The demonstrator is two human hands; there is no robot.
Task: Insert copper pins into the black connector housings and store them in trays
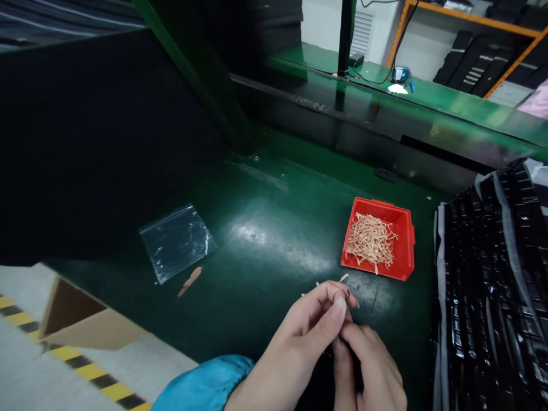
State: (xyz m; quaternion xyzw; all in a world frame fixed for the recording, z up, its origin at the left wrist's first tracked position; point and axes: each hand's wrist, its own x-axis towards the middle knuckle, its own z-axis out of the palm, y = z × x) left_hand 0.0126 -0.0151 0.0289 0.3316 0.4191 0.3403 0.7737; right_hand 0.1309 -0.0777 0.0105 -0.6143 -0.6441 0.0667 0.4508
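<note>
My left hand (306,337) is closed in a pinch, its thumb pressed near the curled fingers. Against it from the right sits my right hand (374,365), also closed, with fingertips meeting those of the left. A short, thin beige strip (343,278) shows just beyond the fingertips; whether it is held or lies on the bench I cannot tell. What lies between the fingers is hidden. Past the hands stands a red bin (405,251) holding a loose heap of thin beige strips (370,240).
A clear zip bag (177,242) and a torn brown scrap (189,281) lie on the green bench (257,274) at left. Shiny black wrapped material (483,297) rises on the right. Below the bench's left edge is an open cardboard box (94,328). A low dark wall (342,131) runs behind.
</note>
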